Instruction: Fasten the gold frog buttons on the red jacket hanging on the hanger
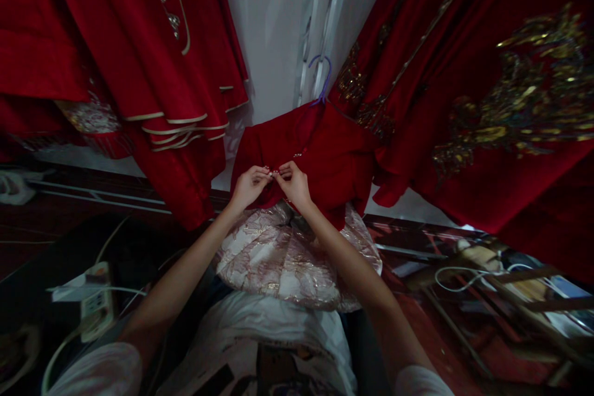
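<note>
— So, where is the red jacket [325,154] now?

— It hangs on a purple hanger [320,77], above a pale brocade skirt [283,260]. The left hand [248,187] and the right hand [293,182] meet at its front edge, each grip closed in a pinch on the cloth near a small beaded button [297,155].

— How will it handle?

— Soft and light, I think, it folds easily. The beads seem fragile, so better to hold the hem beside them.

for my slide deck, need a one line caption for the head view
Both hands, left hand and right hand, pinch the front of a small red jacket on a purple hanger, over a pale brocade skirt.
</note>
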`<action>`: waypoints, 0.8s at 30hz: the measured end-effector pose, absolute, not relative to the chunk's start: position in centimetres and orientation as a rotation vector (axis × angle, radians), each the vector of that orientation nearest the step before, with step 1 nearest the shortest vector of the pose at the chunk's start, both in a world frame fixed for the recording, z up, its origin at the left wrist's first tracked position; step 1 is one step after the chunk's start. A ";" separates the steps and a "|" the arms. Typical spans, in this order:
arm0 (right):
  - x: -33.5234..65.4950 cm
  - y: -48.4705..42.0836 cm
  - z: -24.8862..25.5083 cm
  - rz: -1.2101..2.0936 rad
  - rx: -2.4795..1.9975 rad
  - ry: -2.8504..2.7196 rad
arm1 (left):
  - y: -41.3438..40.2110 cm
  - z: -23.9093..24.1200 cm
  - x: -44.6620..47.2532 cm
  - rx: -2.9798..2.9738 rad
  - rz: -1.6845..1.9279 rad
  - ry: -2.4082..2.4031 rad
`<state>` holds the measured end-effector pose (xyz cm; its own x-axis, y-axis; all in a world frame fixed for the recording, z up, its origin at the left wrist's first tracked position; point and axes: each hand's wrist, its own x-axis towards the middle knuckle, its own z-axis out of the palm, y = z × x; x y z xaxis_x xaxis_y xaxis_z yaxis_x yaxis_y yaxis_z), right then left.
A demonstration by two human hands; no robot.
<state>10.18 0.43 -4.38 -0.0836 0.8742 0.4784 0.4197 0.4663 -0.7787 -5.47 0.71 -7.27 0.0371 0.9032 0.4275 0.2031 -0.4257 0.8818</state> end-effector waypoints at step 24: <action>17.7 -3.0 -10.4 0.727 -1.453 -2.060 | -1.7 -7.2 -7.9 2.445 0.675 1.346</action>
